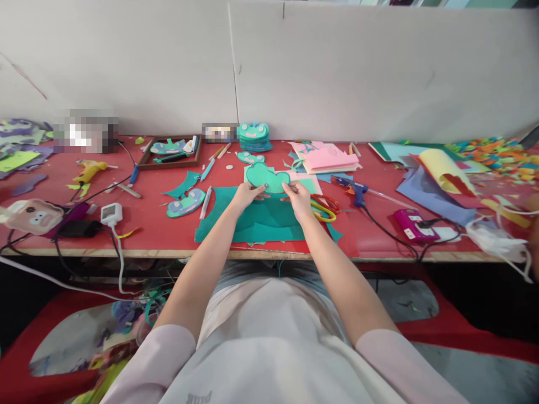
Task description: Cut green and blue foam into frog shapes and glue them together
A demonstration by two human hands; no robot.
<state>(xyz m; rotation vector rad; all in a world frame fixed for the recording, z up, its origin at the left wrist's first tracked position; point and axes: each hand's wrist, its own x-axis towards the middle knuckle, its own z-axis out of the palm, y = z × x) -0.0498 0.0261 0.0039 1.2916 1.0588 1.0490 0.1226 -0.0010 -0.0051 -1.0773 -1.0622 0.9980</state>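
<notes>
1. Grasping the left edge of a bright green, lobed, flat, felt-like cut-out [267,177] with the left hand [247,196], thumb on top.
2. Pinching the lower right edge of the same cut-out with the right hand [298,197], in much the same grip.
3. Held in front of the body, over the far part of a dark green, flat, felt-like sheet [261,220]; cannot tell whether touching it or just above.
4. Could crease or stretch the cut-out by pulling the hands apart unevenly, judging from the thin material.
5. Could drop one side by loosening either pinch, with only the edges held.
6. Might lose the outline against the similarly coloured sheet if laid flat there.
7. Might knock the yellow and red looped handles [324,219], seemingly of scissors, by swinging the right wrist outward.
8. Might mark the cut-out by brushing it against the slim white pen [206,203] beside the sheet; cannot tell whether capped.
9. Might snag the black cord of the dark blue glue gun [359,194] by reaching far right; cannot tell whether hot.
</notes>
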